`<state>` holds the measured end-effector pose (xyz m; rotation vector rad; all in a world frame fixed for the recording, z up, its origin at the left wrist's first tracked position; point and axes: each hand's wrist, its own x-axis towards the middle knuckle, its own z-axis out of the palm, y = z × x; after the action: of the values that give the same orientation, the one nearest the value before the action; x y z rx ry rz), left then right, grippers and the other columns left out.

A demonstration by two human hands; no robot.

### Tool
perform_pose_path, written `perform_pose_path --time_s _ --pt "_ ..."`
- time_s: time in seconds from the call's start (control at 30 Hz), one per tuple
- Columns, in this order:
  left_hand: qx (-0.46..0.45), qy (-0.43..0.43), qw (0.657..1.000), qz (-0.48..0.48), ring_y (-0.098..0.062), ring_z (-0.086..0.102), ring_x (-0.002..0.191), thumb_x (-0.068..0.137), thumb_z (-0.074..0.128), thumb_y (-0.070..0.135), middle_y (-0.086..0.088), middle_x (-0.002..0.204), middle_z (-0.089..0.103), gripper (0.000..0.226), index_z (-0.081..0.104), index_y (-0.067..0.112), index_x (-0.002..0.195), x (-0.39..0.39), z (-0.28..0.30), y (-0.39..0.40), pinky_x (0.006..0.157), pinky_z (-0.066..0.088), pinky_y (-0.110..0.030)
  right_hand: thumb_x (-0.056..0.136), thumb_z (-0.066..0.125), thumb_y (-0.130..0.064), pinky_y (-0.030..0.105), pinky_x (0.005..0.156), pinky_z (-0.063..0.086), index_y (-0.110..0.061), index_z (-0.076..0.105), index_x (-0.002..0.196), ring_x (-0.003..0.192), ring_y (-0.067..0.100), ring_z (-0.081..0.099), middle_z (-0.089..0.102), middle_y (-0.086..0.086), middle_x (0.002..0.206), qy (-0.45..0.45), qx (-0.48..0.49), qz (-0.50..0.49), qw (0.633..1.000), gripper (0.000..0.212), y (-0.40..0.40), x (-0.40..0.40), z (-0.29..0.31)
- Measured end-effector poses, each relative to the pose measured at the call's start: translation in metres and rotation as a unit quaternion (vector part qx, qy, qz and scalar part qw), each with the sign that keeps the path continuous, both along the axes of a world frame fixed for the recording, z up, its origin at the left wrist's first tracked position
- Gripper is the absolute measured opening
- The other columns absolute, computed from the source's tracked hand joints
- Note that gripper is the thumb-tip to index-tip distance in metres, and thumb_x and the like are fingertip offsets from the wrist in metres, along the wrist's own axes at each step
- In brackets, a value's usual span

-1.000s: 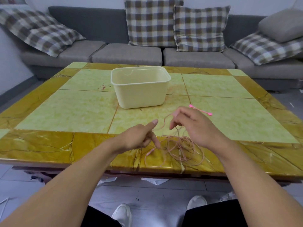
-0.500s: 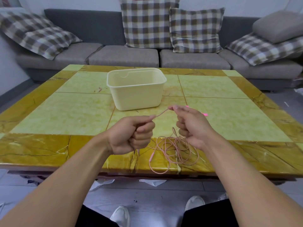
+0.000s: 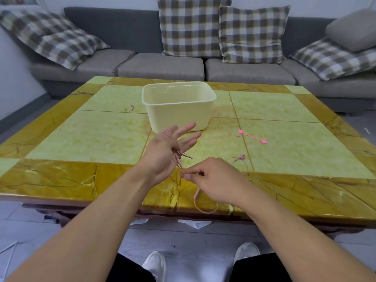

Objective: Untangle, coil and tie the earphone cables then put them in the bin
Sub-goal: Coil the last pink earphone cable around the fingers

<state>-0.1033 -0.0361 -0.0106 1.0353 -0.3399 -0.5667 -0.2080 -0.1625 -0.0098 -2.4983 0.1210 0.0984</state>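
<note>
Head view: the left hand (image 3: 162, 148) is held palm up over the counter (image 3: 91, 137), its fingers (image 3: 188, 127) extended and spread. Several turns of the pink earphone cable (image 3: 205, 209) wrap the index finger base and cross the palm; the plug projects from the palm toward the right. The right hand (image 3: 218, 182) pinches the cable between thumb and forefinger just beside the left palm, remaining fingers curled. The slack trails over the counter's near edge, an earbud (image 3: 241, 157) lying beyond the right hand. The cream bin (image 3: 179, 112) stands behind the left fingers. A pink tie (image 3: 252, 136) lies well apart to the right.
</note>
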Motion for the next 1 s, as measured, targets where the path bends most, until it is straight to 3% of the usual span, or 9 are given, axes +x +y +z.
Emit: perform_pose_path --time_s 0.1,0.23,0.3,0.37,0.47,0.6,0.73,0.83,1.0 --pt "0.132 -0.125 0.983 -0.019 -0.024 0.069 0.115 0.093 0.024 -0.023 -0.01 0.132 0.065 0.076 0.005 0.007 0.16 0.0 -0.009 -0.001 0.096 0.055 -0.029 0.099 0.057 -0.048 0.027 0.05 0.029 -0.041 0.076 0.109 0.045 -0.001 0.049 0.054 -0.015 0.043 -0.001 -0.061 0.022 0.998 0.022 -0.007 -0.005 0.013" --pt "0.292 -0.171 0.937 -0.086 -0.023 0.072 0.078 0.097 0.031 -0.012 -0.001 0.107 0.073 0.065 0.021 0.007 0.158 -0.006 -0.016 0.0 0.066 0.056 -0.025 0.095 0.062 -0.047 0.031 0.054 0.038 -0.039 0.077 0.091 0.05 0.006 0.048 0.055 -0.012 0.051 -0.056 -0.062 0.002 0.996 0.017 -0.019 -0.009 0.021" --pt "0.369 -0.214 0.898 -0.114 -0.024 0.063 0.059 0.106 0.035 0.013 0.002 0.081 0.074 0.045 0.039 0.008 0.15 -0.009 -0.014 0.002 0.051 0.046 -0.024 0.094 0.063 -0.047 0.036 0.058 0.046 -0.036 0.074 0.086 0.053 0.008 0.052 0.062 -0.008 0.06 -0.104 -0.007 -0.018 0.994 0.017 -0.026 -0.007 0.023" --pt "0.39 -0.21 0.88 -0.172 -0.019 0.046 0.046 0.108 0.024 0.049 -0.004 0.063 0.066 0.059 0.058 0.008 0.133 -0.009 -0.011 0.003 0.046 0.035 -0.023 0.093 0.064 -0.047 0.044 0.062 0.05 -0.034 0.072 0.083 0.058 0.017 0.057 0.064 -0.003 0.062 -0.16 0.032 -0.04 0.986 0.017 -0.033 -0.003 0.02" --pt "0.285 -0.129 0.905 -0.287 -0.013 0.023 0.039 0.101 0.013 0.065 -0.005 0.045 0.04 0.088 0.073 0.0 0.098 -0.014 -0.002 0.004 0.043 0.024 -0.023 0.094 0.069 -0.04 0.037 0.058 0.042 -0.031 0.075 0.084 0.054 0.011 0.047 0.057 -0.007 0.058 -0.211 0.092 -0.076 0.97 0.014 -0.04 0.005 0.014" --pt "0.118 -0.016 0.925 -0.362 -0.008 0.022 0.033 0.103 0.028 0.046 0.002 0.038 0.033 0.061 0.065 0.009 0.071 -0.018 0.003 0.003 0.039 0.016 -0.022 0.091 0.074 -0.033 0.029 0.064 0.041 -0.026 0.079 0.088 0.06 0.009 0.048 0.061 0.011 0.068 -0.211 0.233 -0.102 0.944 0.008 -0.041 0.013 0.014" --pt "-0.003 0.016 0.933 -0.36 -0.009 0.02 0.033 0.104 0.03 0.026 0.002 0.04 0.039 0.049 0.072 0.002 0.109 -0.018 0.006 0.002 0.038 0.022 -0.019 0.097 0.066 -0.029 0.026 0.068 0.042 -0.029 0.081 0.092 0.068 0.008 0.05 0.066 0.007 0.077 -0.109 0.279 -0.079 0.951 0.015 -0.035 0.013 0.008" --pt "-0.036 0.018 0.935 -0.353 -0.011 0.04 0.045 0.104 0.03 0.013 -0.004 0.06 0.056 0.046 0.05 -0.005 0.142 -0.021 0.008 0.004 0.05 0.037 -0.02 0.098 0.056 -0.013 0.014 0.061 0.04 -0.027 0.081 0.097 0.068 0.005 0.056 0.074 -0.003 0.082 -0.052 0.313 -0.069 0.946 0.029 -0.026 0.011 0.006" --pt "-0.074 0.038 0.933 -0.35 -0.02 0.07 0.085 0.094 0.04 -0.009 -0.009 0.106 0.071 0.052 0.04 -0.005 0.146 -0.025 0.005 0.002 0.076 0.056 -0.024 0.097 0.047 0.002 0.019 0.062 0.051 -0.014 0.074 0.078 0.053 0.005 0.062 0.062 -0.004 0.051 -0.024 0.395 -0.057 0.917 0.036 -0.02 0.008 0.007"
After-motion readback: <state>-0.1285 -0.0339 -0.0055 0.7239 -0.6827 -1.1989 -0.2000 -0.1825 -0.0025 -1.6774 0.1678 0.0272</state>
